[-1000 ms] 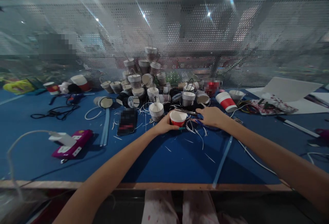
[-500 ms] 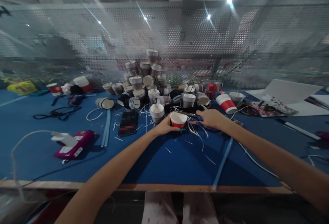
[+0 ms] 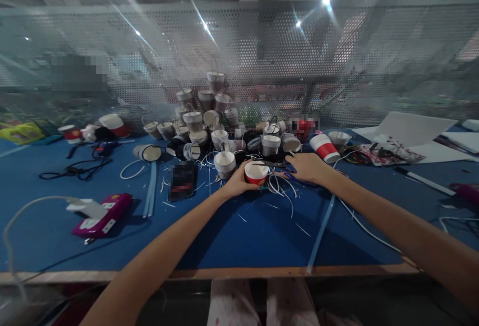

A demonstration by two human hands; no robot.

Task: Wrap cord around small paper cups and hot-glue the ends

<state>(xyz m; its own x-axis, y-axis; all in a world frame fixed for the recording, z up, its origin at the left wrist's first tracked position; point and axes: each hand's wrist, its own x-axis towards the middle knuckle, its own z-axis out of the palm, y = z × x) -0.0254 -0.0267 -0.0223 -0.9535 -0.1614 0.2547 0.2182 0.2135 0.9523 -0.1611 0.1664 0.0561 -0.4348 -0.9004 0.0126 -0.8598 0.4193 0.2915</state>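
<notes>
My left hand (image 3: 239,182) is closed around a small red paper cup (image 3: 255,180) with a white rim, its mouth facing up. In my right hand (image 3: 305,167) is a pair of scissors (image 3: 275,164) with dark blades and blue handles. The blades point left, their tips over the cup's rim; whether they touch it I cannot tell. Pale strips (image 3: 286,193) lie loose on the table between my hands. Just beyond my left hand stands a wrapped cup (image 3: 224,165) with a thin handle.
Behind my hands rises a stack of wrapped cups (image 3: 194,121). A red-and-white cup (image 3: 325,148) lies tilted at right. On the left are a purple power strip (image 3: 103,218) with a white plug, a dark phone-like object (image 3: 183,181) and black cable (image 3: 71,172). A perforated metal screen (image 3: 262,51) stands behind.
The scissors have moved left, so their blades now reach over the cup's rim. My left hand still holds the cup. The whole view has shifted slightly.
</notes>
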